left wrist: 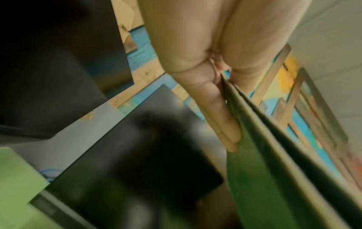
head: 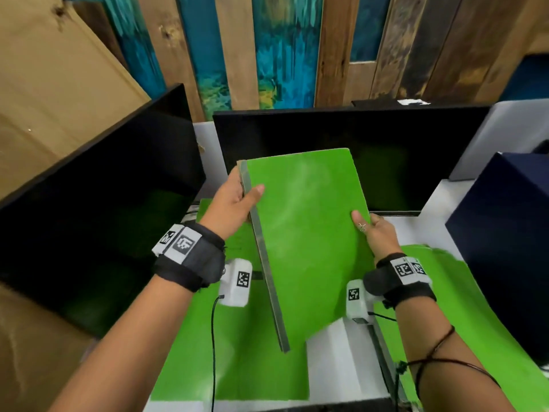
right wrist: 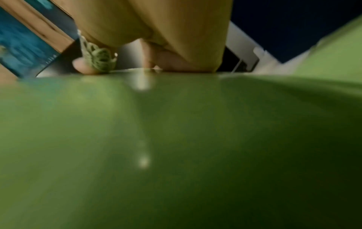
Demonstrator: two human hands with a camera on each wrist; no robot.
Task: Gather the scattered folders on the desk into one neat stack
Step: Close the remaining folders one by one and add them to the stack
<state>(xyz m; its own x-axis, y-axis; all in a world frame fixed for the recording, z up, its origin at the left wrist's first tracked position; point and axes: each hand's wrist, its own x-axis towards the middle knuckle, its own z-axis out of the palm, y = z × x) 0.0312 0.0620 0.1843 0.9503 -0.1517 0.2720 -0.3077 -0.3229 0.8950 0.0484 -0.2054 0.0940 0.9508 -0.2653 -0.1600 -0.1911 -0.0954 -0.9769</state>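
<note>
Folders [head: 303,233], a green bundle pinched at its spine by the left hand [head: 234,200] and at the opposite edge by the right hand [head: 377,230], hang mid-gathering above two loose folders [head: 237,352], apparently needing lowering squarely onto one.

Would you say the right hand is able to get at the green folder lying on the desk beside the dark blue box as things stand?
Probably not yet: the right hand has its grip on the raised folder, as does the left hand. The folder on the desk lies uncovered just below the right wrist, so once that hand is freed the way looks open.
</note>
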